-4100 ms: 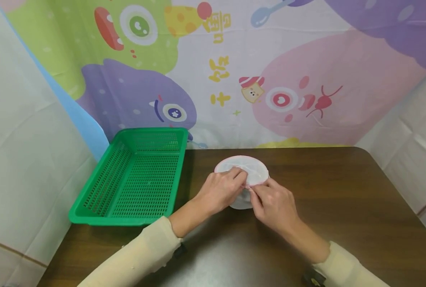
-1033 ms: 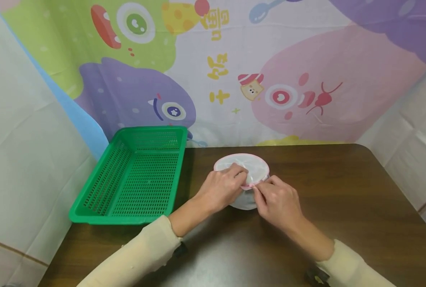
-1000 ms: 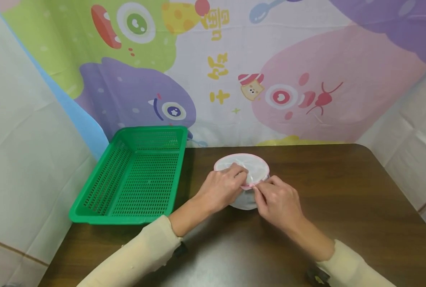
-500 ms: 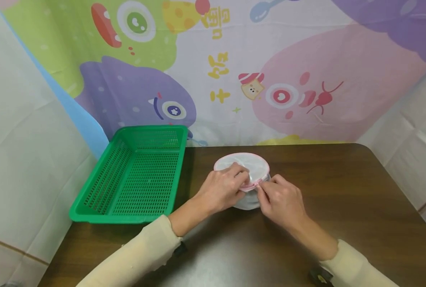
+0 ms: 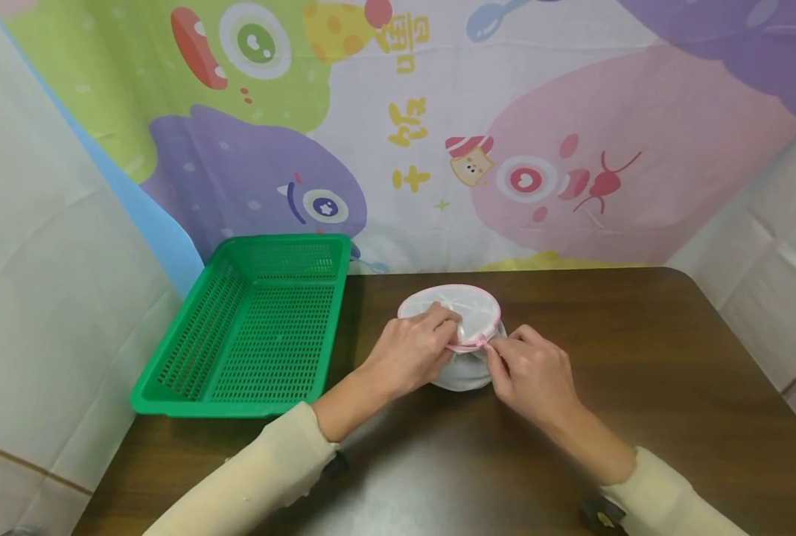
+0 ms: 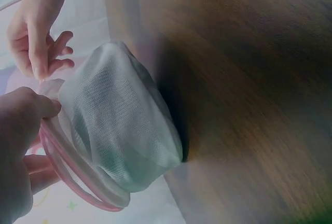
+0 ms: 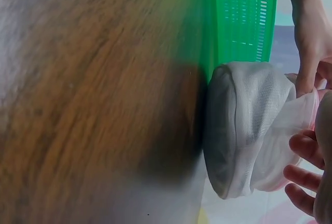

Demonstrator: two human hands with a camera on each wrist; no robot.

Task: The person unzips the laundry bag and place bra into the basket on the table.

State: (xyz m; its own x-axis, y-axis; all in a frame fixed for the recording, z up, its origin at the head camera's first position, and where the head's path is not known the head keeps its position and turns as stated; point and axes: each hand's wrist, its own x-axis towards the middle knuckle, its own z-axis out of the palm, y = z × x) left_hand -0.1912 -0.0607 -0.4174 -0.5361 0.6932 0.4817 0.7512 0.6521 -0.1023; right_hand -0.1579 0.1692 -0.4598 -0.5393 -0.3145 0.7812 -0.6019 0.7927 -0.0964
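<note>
A white mesh laundry bag (image 5: 465, 374), round with a pink zipped rim, stands on the table in the head view. My left hand (image 5: 409, 351) grips its rim at the front left, fingers curled over the top panel (image 5: 481, 307). At the front right of the rim, my right hand (image 5: 533, 374) pinches the end of the pink zipper (image 5: 470, 347). The left wrist view shows the soft mesh wall (image 6: 116, 115) bulging beneath the rim, with the left thumb pressed near the zipper. In the right wrist view the right hand's other fingers (image 7: 303, 149) spread beside the bag.
A green perforated plastic basket (image 5: 270, 350) stands on the brown wooden table (image 5: 639, 357) to the left of the bag. A cartoon-printed cloth (image 5: 384, 223) hangs behind the table's back edge, and pale panels (image 5: 56, 246) flank both sides.
My right hand has drawn a little to the right along the pink rim, the pinched zipper end with it. The left hand stays almost where it was on the bag.
</note>
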